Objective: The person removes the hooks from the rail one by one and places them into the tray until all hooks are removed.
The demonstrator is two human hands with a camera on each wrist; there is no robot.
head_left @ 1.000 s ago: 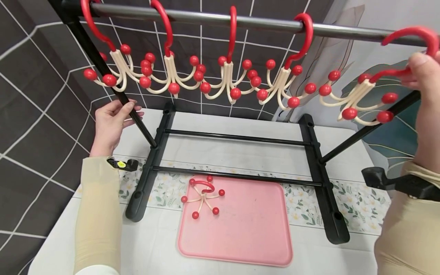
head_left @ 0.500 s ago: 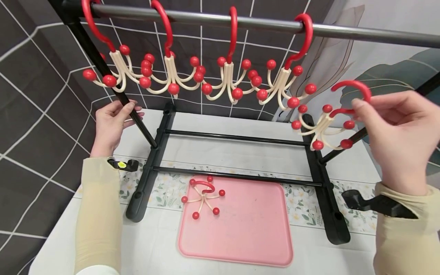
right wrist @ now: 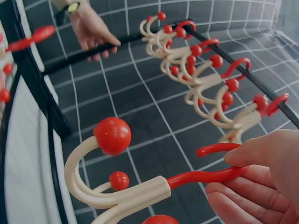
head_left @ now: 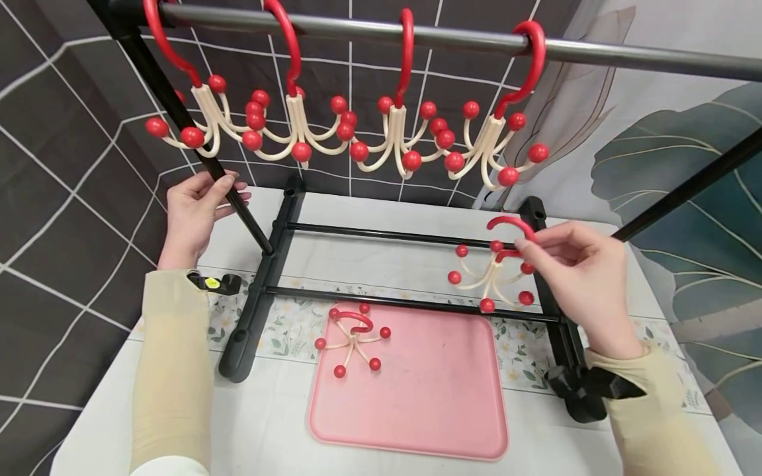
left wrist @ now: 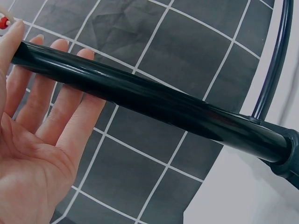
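Note:
In the head view my right hand (head_left: 586,274) pinches the red hook of a cream multi-arm hanger (head_left: 493,272) with red ball tips. It holds the hanger below the rack's top bar, over the lower crossbars at the right. The right wrist view shows thumb and fingers on the red hook (right wrist: 201,177). My left hand (head_left: 193,215) grips the black left post (head_left: 247,221) of the rack, thumb in front and fingers behind. A matching hanger (head_left: 354,340) lies at the back left of a pink tray (head_left: 434,396).
Several more such hangers hang from the rack's grey top bar (head_left: 464,38); one is this hanger (head_left: 397,125) near the middle. Black feet (head_left: 241,344) and crossbars (head_left: 411,301) stand on a white table (head_left: 262,423). Dark grid-patterned cloth (head_left: 53,198) lies behind and left; a curtain hangs right.
My right hand has lifted the rightmost hanger off the top bar and brought it down and left toward the tray. The left hand stays on the post.

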